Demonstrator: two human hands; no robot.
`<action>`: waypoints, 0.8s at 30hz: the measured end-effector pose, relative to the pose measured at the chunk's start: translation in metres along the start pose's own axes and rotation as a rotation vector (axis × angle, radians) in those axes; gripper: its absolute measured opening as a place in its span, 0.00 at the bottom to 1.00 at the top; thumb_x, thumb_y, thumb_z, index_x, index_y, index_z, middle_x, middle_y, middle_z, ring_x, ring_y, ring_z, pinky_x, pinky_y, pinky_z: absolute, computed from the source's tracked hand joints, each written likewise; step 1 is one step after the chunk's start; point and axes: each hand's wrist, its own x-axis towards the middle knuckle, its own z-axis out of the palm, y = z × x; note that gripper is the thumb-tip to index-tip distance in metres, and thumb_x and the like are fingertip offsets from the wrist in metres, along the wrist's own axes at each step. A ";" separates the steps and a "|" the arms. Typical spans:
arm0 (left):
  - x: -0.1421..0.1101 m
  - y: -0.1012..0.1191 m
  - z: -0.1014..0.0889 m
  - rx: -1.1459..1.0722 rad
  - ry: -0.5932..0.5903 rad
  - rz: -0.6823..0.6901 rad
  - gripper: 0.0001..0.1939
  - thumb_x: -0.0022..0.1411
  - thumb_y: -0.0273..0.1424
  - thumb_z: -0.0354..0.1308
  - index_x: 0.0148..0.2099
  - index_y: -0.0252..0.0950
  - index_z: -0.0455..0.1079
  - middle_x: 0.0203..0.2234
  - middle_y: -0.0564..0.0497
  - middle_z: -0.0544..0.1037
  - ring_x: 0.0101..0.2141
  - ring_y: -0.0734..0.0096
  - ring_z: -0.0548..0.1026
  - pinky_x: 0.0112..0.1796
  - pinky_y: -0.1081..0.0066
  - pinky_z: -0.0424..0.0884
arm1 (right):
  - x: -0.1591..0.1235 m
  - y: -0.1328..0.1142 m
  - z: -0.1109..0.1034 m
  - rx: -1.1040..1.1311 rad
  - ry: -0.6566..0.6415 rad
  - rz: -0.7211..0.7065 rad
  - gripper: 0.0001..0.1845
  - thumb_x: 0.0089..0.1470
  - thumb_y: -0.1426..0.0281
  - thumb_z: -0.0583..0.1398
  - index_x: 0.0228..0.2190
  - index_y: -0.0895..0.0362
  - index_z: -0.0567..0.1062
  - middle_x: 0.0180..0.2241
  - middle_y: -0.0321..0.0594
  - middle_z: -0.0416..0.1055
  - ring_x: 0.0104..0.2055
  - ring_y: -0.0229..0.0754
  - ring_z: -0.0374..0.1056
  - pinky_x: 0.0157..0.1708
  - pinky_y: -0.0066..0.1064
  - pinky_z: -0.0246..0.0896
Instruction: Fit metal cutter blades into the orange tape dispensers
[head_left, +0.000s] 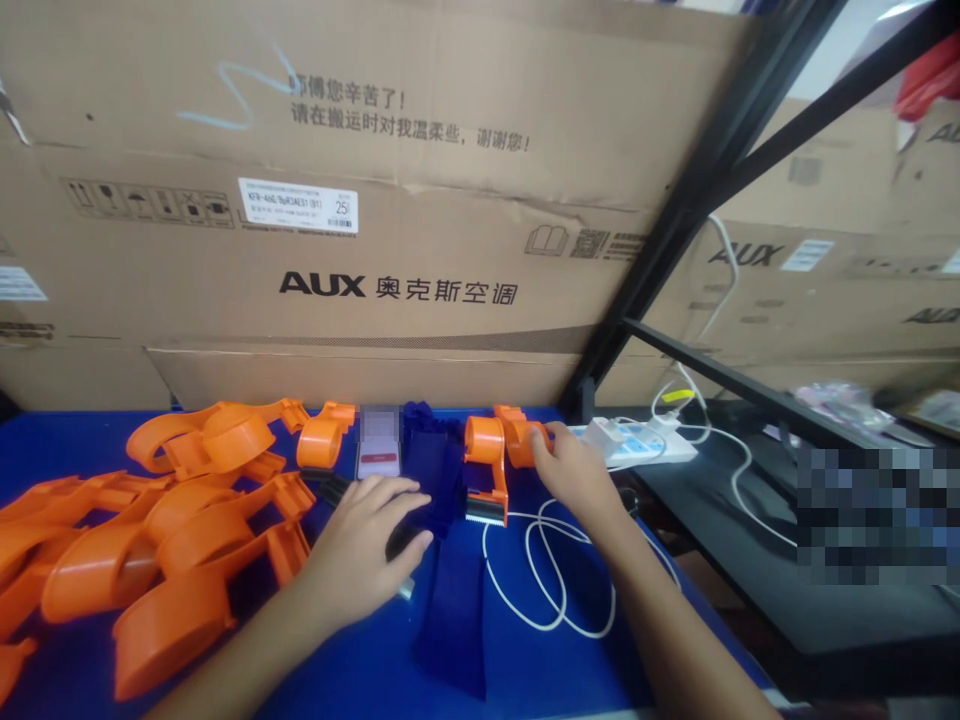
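Observation:
My right hand (574, 465) is closed on an orange tape dispenser (519, 442) at the back of the blue table. Just left of it stands another orange tape dispenser (486, 455), with a toothed blade at its lower end. My left hand (367, 545) reaches over dark parts (326, 487), its fingers apart and slightly bent. Something black shows between its thumb and fingers, and a silvery end pokes out below; the hand hides most of it. Further left lies a heap of orange tape dispensers (172, 590). One more orange dispenser (320, 440) stands behind my left hand.
A phone (379, 440) leans at the back beside dark blue cloth (431, 465). A looped white cable (551, 600) lies below my right forearm. A white power strip (645, 442) is on the right. Large cardboard boxes (420, 340) and a black metal frame (675, 200) bound the back.

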 end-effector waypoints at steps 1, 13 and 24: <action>0.000 0.000 0.000 -0.008 0.013 -0.001 0.18 0.67 0.36 0.60 0.59 0.47 0.73 0.55 0.48 0.78 0.55 0.53 0.73 0.56 0.48 0.69 | -0.002 -0.002 -0.001 -0.037 0.051 -0.015 0.23 0.69 0.57 0.50 0.49 0.61 0.75 0.43 0.58 0.78 0.46 0.61 0.75 0.42 0.41 0.64; 0.003 -0.001 -0.003 -0.030 0.093 0.000 0.14 0.69 0.37 0.58 0.56 0.46 0.75 0.52 0.47 0.79 0.52 0.54 0.73 0.54 0.50 0.68 | -0.001 -0.046 0.010 -0.369 0.007 -0.670 0.33 0.60 0.61 0.58 0.64 0.56 0.66 0.55 0.55 0.70 0.51 0.60 0.62 0.47 0.44 0.53; 0.003 0.005 -0.006 -0.052 0.112 0.020 0.14 0.68 0.37 0.59 0.55 0.45 0.75 0.51 0.47 0.79 0.51 0.53 0.74 0.52 0.50 0.69 | 0.010 -0.050 0.010 -0.443 0.021 -0.729 0.33 0.60 0.64 0.61 0.64 0.57 0.65 0.55 0.54 0.73 0.54 0.60 0.62 0.45 0.44 0.51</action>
